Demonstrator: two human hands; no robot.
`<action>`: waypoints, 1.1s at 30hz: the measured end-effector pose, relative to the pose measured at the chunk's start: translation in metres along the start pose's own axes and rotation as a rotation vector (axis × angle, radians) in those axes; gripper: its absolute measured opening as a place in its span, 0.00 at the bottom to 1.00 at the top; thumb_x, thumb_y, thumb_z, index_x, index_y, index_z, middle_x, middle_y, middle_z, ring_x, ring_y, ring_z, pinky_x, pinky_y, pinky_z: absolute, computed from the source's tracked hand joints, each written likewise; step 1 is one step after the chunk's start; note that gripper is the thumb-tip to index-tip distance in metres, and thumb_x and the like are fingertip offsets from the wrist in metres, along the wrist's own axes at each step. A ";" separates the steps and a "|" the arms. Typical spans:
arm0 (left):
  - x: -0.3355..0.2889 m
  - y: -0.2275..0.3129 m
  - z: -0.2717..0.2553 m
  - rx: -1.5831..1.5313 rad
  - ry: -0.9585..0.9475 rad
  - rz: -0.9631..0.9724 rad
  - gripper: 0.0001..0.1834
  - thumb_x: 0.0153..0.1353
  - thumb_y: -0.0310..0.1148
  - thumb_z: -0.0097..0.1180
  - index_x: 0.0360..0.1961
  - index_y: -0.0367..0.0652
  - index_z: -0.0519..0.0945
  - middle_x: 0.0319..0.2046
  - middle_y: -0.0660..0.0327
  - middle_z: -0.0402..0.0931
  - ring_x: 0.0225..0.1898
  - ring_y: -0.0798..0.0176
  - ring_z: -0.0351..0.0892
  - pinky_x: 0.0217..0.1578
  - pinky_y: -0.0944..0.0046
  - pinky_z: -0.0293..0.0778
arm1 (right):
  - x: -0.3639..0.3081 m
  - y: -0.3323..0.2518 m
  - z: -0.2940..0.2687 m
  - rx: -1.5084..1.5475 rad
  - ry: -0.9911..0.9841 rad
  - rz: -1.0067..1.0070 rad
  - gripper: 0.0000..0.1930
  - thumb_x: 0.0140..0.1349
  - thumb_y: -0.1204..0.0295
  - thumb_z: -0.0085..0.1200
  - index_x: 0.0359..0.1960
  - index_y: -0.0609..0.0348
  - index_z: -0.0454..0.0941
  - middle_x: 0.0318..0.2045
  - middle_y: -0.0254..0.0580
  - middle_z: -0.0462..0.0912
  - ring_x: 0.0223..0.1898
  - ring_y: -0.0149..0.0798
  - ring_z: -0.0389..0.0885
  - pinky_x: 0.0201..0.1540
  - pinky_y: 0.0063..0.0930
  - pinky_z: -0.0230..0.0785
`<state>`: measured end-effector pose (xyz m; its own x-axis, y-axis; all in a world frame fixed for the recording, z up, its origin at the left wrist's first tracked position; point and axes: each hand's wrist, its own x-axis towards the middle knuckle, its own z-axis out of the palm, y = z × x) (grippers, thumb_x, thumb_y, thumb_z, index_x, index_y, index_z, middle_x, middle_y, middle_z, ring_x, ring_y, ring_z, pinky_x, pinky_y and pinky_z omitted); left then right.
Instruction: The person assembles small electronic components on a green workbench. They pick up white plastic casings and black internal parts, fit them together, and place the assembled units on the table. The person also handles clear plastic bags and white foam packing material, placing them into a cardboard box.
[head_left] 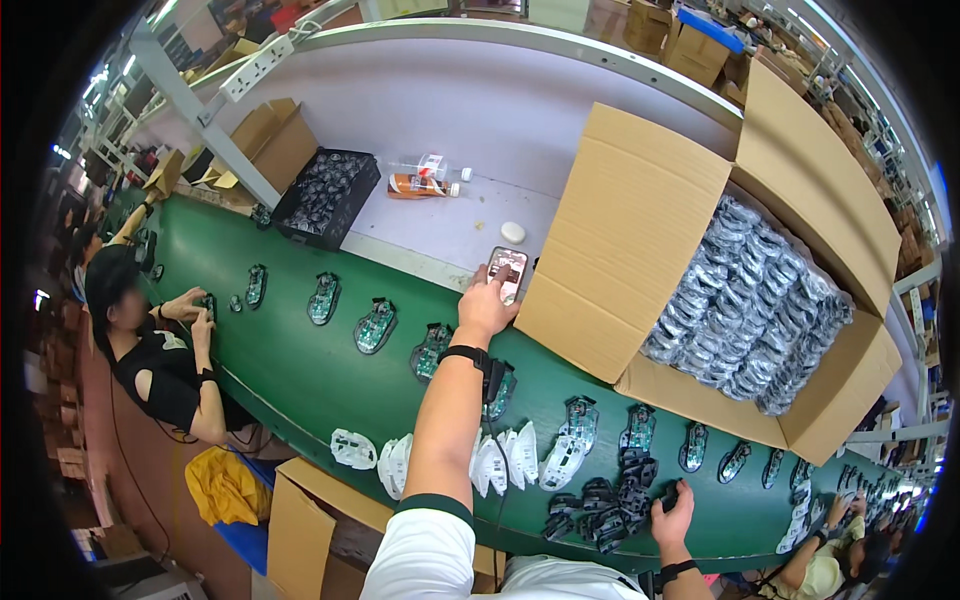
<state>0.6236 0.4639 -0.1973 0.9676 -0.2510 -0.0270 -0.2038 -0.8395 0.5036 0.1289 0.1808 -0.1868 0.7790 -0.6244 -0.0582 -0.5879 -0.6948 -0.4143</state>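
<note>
My left hand (487, 305) reaches across the green belt, its outstretched fingers touching the lit screen of a phone (509, 270) at the shelf edge. By the belt's near edge, my right hand (672, 515) curls around a small black plastic part (667, 492), partly hidden by the fingers. Left of it lies a heap of black plastic parts (605, 510). Beyond the heap sits a mouse-shaped base with a green circuit board (638, 430). White curved shells (505, 460) stand in a row under my left forearm, and another white shell (565, 462) rests against a circuit-board base (580, 415).
A large open carton (625, 240) of bagged dark parts (745, 300) stands at the right. Bottles (425, 186) and a black bin (325, 195) are at the back. More circuit-board bases (376, 326) line the belt (290, 370). Co-workers (150, 340) sit at left and lower right.
</note>
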 end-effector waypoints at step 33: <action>-0.300 0.110 0.029 0.400 -0.078 0.418 0.35 0.51 0.49 0.67 0.56 0.37 0.79 0.67 0.42 0.65 0.71 0.39 0.57 0.70 0.30 0.43 | -0.030 -0.036 0.001 0.137 -0.206 -0.391 0.38 0.57 0.65 0.59 0.68 0.68 0.61 0.71 0.67 0.56 0.69 0.69 0.57 0.71 0.56 0.51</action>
<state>0.3065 0.4329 -0.1588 0.7818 -0.6226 0.0326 -0.6215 -0.7741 0.1204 0.1268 0.2252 -0.1705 0.9716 -0.2317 -0.0471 -0.2182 -0.8017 -0.5565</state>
